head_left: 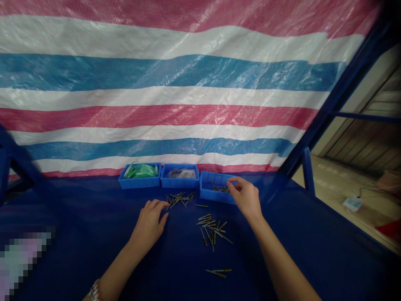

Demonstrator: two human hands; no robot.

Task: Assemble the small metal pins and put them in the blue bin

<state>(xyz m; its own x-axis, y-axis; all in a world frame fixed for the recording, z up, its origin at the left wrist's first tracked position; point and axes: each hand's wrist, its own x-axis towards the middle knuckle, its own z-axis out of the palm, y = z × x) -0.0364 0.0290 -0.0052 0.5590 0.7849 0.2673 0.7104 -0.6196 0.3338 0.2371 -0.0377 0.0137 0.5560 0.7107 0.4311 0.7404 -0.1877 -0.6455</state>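
My right hand (246,197) is over the right-hand blue bin (216,195), thumb and fingertips pinched together. Whatever may be between them is too small to make out. Inside that bin lie several thin metal rods (220,189). My left hand (149,222) rests palm down on the table, thumb apart from the stretched fingers. Its fingertips reach the edge of a loose pile of thin rods (180,200) with brass-coloured ends. More such rods (214,229) are scattered between my forearms, and a few rods (219,272) lie nearer to me.
Left of the right-hand bin stand a blue bin (180,183) with clear plastic bags and another blue bin (140,182) with green packets. The dark blue table (175,267) backs onto a striped plastic sheet (163,117). Blue frame posts (308,167) rise at both sides.
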